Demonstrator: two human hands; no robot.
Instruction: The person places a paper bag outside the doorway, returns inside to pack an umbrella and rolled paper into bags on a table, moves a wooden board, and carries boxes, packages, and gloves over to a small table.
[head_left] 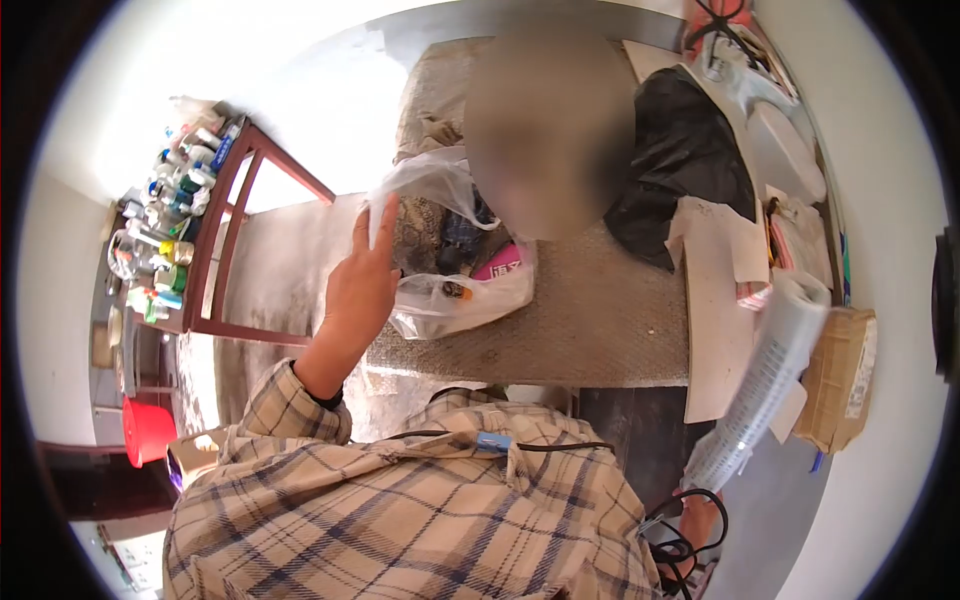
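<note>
My left hand (362, 285) reaches to the left side of a white see-through plastic bag (505, 290). Two of its fingers are stretched out and apart against the raised edge of the bag; the other fingers are hard to see. Inside the bag lie dark patterned cloth (425, 235) and a pink book or packet (500, 262) with white characters. At the lower right, my right hand (700, 518) is closed around the bottom end of a long roll of clear plastic film (765, 375), held at a slant. Black cable loops partly cover that hand.
The bag sits on a brown, cloth-covered table (600, 330). Black plastic (680, 150), cardboard sheets (705, 330) and a brown carton (838, 380) are at the right. Bottles crowd a red-framed table (245, 165) at the left, near a red bucket (147, 432). A large blur hides the table's far middle.
</note>
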